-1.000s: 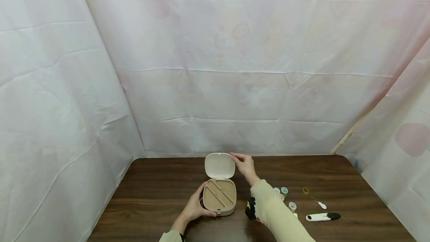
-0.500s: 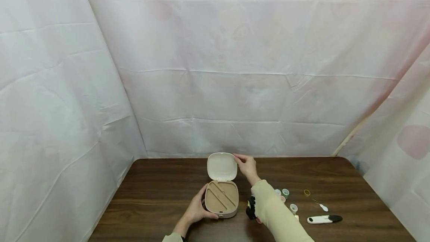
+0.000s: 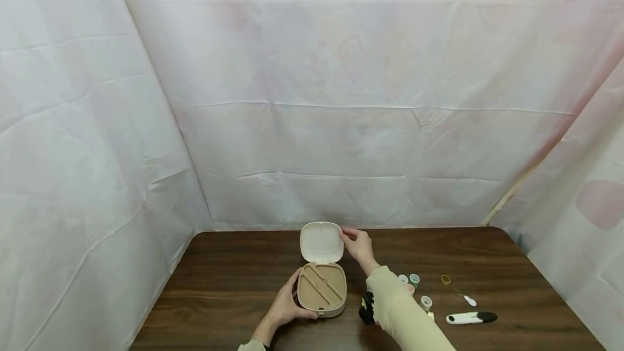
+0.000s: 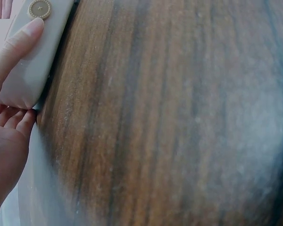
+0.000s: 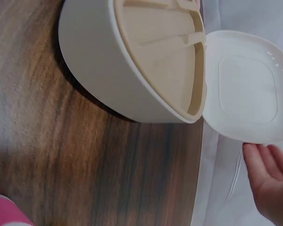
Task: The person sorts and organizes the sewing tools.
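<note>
A cream sewing box [image 3: 331, 313] stands on the table with its hinged white lid [image 3: 322, 241] raised at the back. Inside it lies a tan tray [image 3: 308, 292] with diagonal ridges. My left hand [image 3: 285, 303] grips the box at its left side and front corner. In the left wrist view, the thumb lies beside a round button-like clasp [image 4: 39, 9], and the other fingers curl under the lower edge. My right hand [image 3: 359, 247] holds the lid's right edge between thumb and fingers. The right wrist view shows those fingers [image 5: 255, 162] behind the lid's rim.
Right of the box, partly behind the right sleeve, are several small thread spools [image 3: 414, 280]. Further right lie a yellow ring [image 3: 446, 279], a small white needle threader [image 3: 469, 300] and a white tool with a black end [image 3: 470, 318]. A cloth backdrop [image 3: 312, 199] hangs behind the table.
My right hand has slid slightly down along the lid's edge. The left hand keeps its grip on the box, and the lid stays raised.
</note>
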`<state>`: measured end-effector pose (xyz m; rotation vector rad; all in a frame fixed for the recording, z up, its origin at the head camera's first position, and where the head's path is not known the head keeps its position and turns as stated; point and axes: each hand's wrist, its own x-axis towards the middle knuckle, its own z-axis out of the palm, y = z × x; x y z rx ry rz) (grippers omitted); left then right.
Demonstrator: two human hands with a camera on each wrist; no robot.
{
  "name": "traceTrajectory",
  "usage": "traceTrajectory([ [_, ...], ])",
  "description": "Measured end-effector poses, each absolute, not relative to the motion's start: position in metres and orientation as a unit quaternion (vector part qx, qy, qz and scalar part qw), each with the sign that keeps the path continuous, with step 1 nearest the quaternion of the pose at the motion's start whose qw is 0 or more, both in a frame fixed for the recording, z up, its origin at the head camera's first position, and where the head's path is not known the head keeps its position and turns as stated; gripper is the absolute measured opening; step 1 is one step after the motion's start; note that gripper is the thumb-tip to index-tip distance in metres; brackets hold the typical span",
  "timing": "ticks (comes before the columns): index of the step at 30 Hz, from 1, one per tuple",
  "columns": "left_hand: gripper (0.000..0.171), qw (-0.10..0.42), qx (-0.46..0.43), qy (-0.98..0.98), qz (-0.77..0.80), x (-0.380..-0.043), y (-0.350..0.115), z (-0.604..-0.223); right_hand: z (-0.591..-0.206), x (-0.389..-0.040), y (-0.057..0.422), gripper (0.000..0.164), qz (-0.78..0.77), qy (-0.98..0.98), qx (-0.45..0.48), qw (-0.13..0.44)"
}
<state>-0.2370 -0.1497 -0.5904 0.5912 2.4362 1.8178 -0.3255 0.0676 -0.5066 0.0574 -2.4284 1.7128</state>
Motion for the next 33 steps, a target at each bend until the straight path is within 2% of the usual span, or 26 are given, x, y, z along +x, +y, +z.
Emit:
traceTrajectory([
  [9,0.114,0.022,0.183,0.786,0.59,-0.237,-0.151,-0.591,-0.509,-0.31,0.068,0.025,0.581,-0.811,0.013,0.061],
  [14,0.113,0.023,0.181,0.787,0.589,-0.236,-0.153,-0.592,-0.515,-0.298,0.068,0.026,0.563,-0.822,0.032,0.072],
  [33,0.114,0.019,0.177,0.783,0.596,-0.235,-0.154,-0.594,-0.534,-0.272,0.059,0.042,0.581,-0.811,0.053,0.053],
])
